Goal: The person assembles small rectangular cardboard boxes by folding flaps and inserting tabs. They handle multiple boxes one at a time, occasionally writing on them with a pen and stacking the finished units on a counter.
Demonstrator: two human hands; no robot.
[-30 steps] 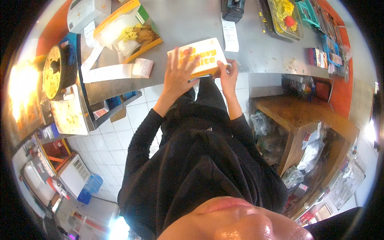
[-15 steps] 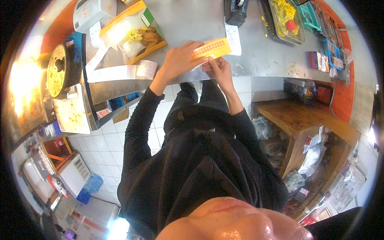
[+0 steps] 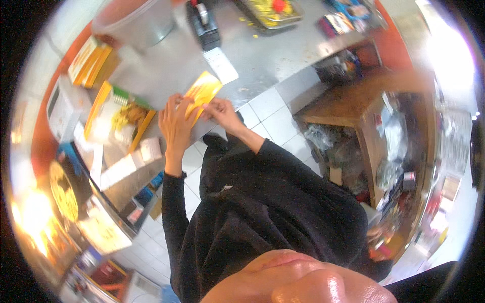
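A yellow-orange folded carton piece (image 3: 204, 88) is held between my two hands at the counter's front edge. My left hand (image 3: 177, 121) is closed on its left side, fingers bent over it. My right hand (image 3: 224, 113) pinches its lower right edge. Left of my hands, an open yellow food box (image 3: 145, 128) contains yellow rice, a brown fried piece and a pale wrapped lump. A white paper slip (image 3: 221, 65) lies just beyond the carton piece, below a black tape dispenser (image 3: 204, 28).
A clear plastic tub (image 3: 146, 22), stacked yellow cartons (image 3: 91, 63) and a pale printer (image 3: 68, 106) stand at the left. A paper roll (image 3: 150, 149) is near the counter edge. A tray of yellow food (image 3: 283, 22) is at the back. Right stands a wooden shelf (image 3: 348, 103).
The view has turned, so the counter now slants. Both hands keep hold of the carton piece, which is now tilted more steeply; the left hand's fingers are more bent. The tub and stacked cartons have come into view.
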